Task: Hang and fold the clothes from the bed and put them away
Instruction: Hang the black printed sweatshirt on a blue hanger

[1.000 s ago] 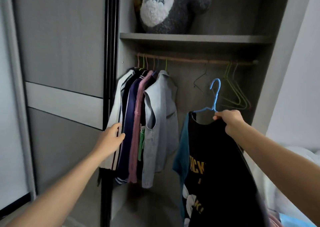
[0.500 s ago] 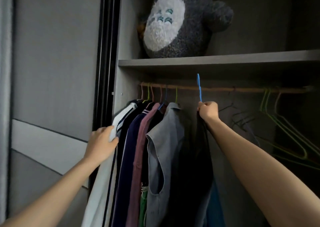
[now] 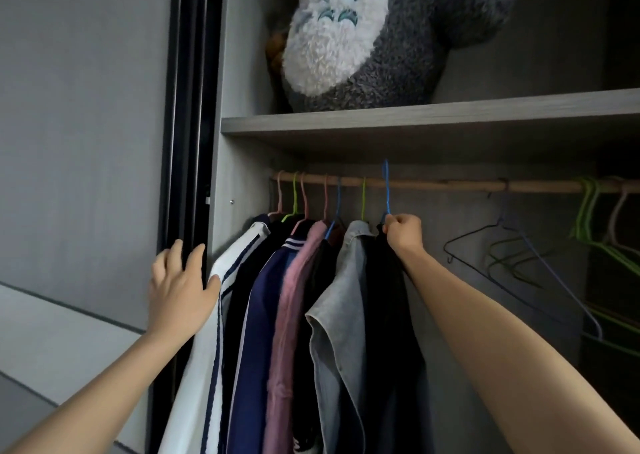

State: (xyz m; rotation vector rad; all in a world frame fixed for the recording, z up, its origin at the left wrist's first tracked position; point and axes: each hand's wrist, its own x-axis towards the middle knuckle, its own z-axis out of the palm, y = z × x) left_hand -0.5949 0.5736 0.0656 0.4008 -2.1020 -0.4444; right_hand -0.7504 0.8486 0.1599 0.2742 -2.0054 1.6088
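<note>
My right hand was closed in a fist round the neck of the blue hanger, and the black shirt hung from it straight down toward 6 o'clock. My left hand was wide and held nothing. Its fingers lay spread flat on the edge of the sliding door, and its thumb touched the white jacket at its 3 o'clock.

The hook stood edge-on to me at 12 o'clock from my fist, its top above the rod. I could not tell whether it had caught. Had I let go before it seated, I judged that hanger and shirt would both drop inside the wardrobe.

The 2nd risk was crowding. The black shirt pressed against the grey shirt at its 9 o'clock. A sideways shove there could drag either collar off its thin wire, or tilt my hanger so the shirt slid off 1 shoulder.

The empty hangers at 3 o'clock were well apart, so I expected no tangle there. The plush toy sat on the shelf above.
</note>
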